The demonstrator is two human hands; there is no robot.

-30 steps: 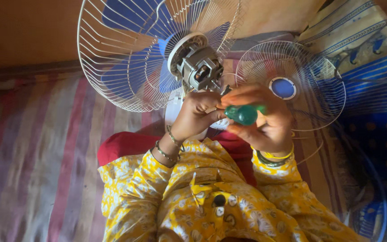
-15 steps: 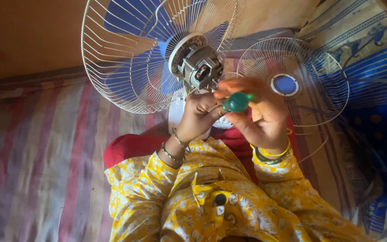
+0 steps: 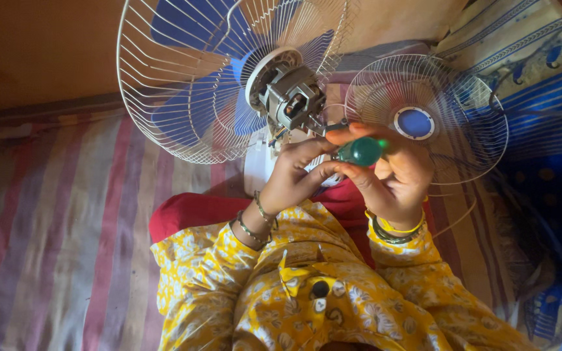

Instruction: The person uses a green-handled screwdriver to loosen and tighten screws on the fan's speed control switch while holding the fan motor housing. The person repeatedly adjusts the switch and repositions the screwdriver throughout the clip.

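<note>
The screwdriver (image 3: 359, 151), with its translucent green handle, sits in the right hand (image 3: 395, 175), fingers curled closed around the handle while its metal shaft points left toward the fan motor (image 3: 292, 101). That bare grey motor juts from the back of the rear fan guard (image 3: 183, 84), a round white wire cage with blue blades showing through it. The left hand (image 3: 294, 179) is just below the motor, fingers bent and pinched together close to the screwdriver's tip; what it grips, if anything, I cannot tell from here. The 2 hands touch or nearly touch around the green handle. Just behind the right hand lies the front fan guard (image 3: 450, 97), a second white wire cage with a blue round cap at its centre, resting flat beside the motor. Both wrists carry bangles, the sleeves are yellow and flowered, and everything rests over a striped cloth (image 3: 53, 221).
</note>
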